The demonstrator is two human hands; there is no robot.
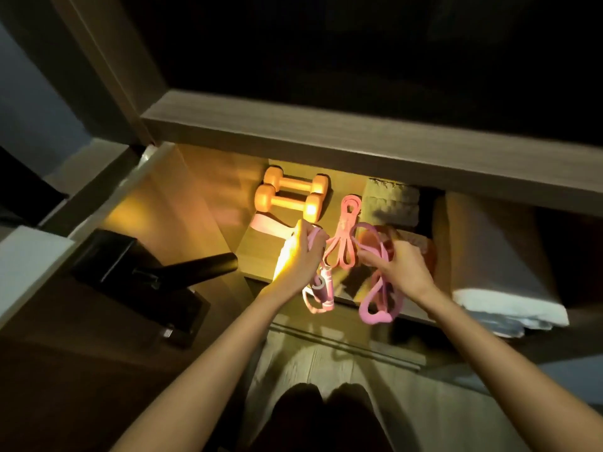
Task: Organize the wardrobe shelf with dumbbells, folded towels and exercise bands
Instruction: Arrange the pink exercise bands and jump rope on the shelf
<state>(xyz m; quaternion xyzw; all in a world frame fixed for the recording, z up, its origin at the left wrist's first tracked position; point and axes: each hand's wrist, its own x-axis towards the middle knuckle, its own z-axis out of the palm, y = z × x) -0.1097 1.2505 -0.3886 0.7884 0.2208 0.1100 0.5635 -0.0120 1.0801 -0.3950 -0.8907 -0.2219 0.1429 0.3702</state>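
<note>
Two orange dumbbells lie side by side at the back left of the lit wardrobe shelf. A coral exercise band lies coiled in the shelf's middle. My left hand grips a pink band with handles that hangs over the shelf's front edge. My right hand grips a pink tube band, which loops down past the edge. Folded grey towels are stacked at the back right, partly hidden by the upper shelf board. A pale pink flat band lies in front of the dumbbells.
A thick wooden shelf board overhangs the shelf. A large folded white towel fills the right side. A black stand and box sit at the left. Wooden floor and my knees are below.
</note>
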